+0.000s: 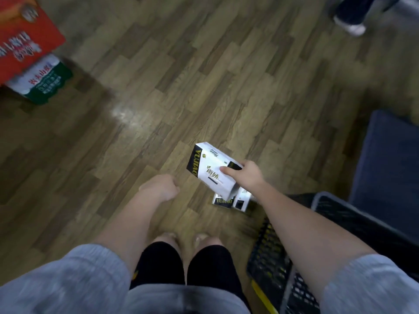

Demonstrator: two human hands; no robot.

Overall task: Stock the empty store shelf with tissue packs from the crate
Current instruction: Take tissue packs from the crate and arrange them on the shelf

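A: Report the left side first.

B: I see a red carton (25,39) on a green-and-white water case (43,81) at far left. The left hand (162,188) hangs over the wood floor (158,87), fingers curled together, holding nothing.

A: And the right side?

B: The right hand (246,175) holds a tissue pack (212,171) above the floor, fingers clamped on its end. More packs (233,201) sit directly below. The black crate (272,257) stands at lower right.

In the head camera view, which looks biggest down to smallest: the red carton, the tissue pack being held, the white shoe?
1. Red carton, though cut off by the frame edge.
2. Tissue pack, held by the right hand.
3. White shoe, farther from the camera, so true size unsure.
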